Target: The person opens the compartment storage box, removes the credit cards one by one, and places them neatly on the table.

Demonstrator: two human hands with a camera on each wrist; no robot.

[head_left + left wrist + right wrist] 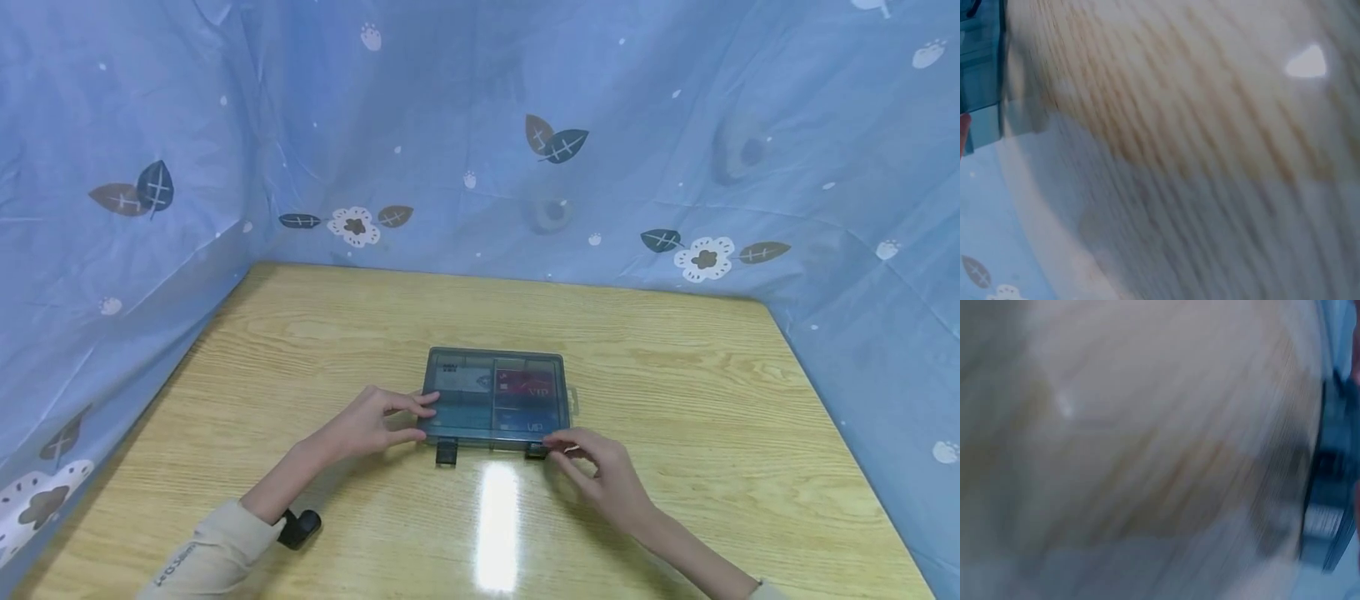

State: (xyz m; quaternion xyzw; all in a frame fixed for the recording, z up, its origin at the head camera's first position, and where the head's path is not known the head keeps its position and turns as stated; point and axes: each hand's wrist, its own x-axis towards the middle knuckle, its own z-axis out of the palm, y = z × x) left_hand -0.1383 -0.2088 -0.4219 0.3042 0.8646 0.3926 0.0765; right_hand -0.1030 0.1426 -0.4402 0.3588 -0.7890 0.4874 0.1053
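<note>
A translucent dark blue-grey plastic box with its lid down lies on the table in the head view. Through the lid show a red card, a whitish card and bluish cards below them. My left hand touches the box's left side, fingers on the lid's edge and thumb by the front left corner. My right hand pinches the right black latch at the front edge. The left latch is flipped outward. Each wrist view catches only a side strip of the box.
The wooden table is bounded behind and at both sides by a blue patterned cloth. A small clear tab juts from the box's right side. A black device sits at the left wrist. Light glares off the table in front of the box.
</note>
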